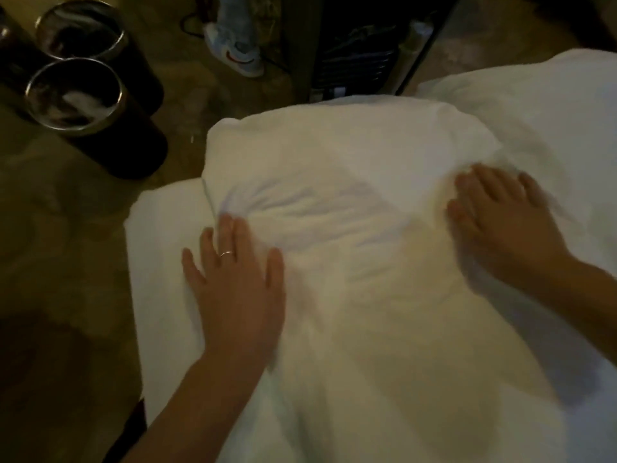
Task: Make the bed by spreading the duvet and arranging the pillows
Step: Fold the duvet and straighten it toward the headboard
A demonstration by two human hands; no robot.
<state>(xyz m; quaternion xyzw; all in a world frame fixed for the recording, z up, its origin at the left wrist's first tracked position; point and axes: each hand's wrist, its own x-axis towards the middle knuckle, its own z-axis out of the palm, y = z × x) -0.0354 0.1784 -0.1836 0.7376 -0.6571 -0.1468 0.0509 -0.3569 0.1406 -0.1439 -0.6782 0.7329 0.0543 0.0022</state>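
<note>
**Both palms flat on the near pillow**

At far left, on the floor (66, 202), you have two dark bins (75, 95) with shiny metal rims, one just behind the other; the nearer one holds something pale, the farther one looks dark inside. Further along the floor, near the top, a light shoe (240, 60) with a red mark lies beside a dark upright piece of furniture (354, 51).

The bed (160, 235) starts just right of the bins, its white sheet showing as a bare strip at the left edge. On it lies the pillow (334, 182), white and plump, creased across its left half.

Your left hand (238, 289) rests on the pillow's left edge, fingers straight and spread, palm down, holding nothing. A ring (227, 253) sits on one finger. The fabric bunches into wrinkles just ahead of those fingertips.

Your right hand (500, 225) lies on the pillow's right side, also flat with fingers apart and stretched out, pressing on the cloth; it is a little blurred.

Beyond that hand, at upper right, a second pillow (541, 105) lies touching the first. White bedding runs on toward you below both hands; you cannot tell from here whether that is duvet or sheet.
</note>
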